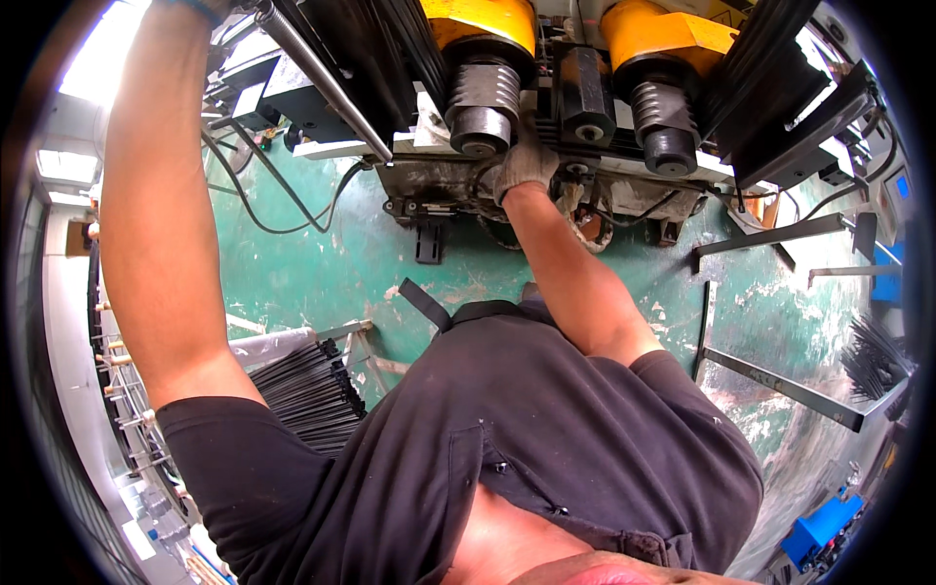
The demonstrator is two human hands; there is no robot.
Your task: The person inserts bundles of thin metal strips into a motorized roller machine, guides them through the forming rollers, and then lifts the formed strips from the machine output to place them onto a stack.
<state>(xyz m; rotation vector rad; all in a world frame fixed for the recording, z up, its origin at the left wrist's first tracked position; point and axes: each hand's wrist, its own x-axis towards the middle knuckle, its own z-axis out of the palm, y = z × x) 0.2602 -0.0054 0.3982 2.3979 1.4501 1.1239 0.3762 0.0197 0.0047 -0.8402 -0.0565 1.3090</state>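
My left arm stretches up to the far left. Only the blue-edged cuff of my left hand (205, 8) shows at the top rim, beside the machine's metal rod (327, 80), and its fingers are out of the picture. My right hand (527, 168), in a grey work glove, reaches into the machine between a threaded dark metal cylinder (483, 109) and a black block (585, 93). Its fingers are hidden among the machine parts, so whether they grip anything does not show. Below that hand runs a grimy metal bed (429, 182).
Yellow housings (483, 24) top the machine's cylinders. A cable (283, 230) loops over the green floor (283, 283) at left. A bundle of thin black bars (307, 395) lies on a rack at my left. A metal frame (780, 388) stands at right, near more dark bars (875, 359).
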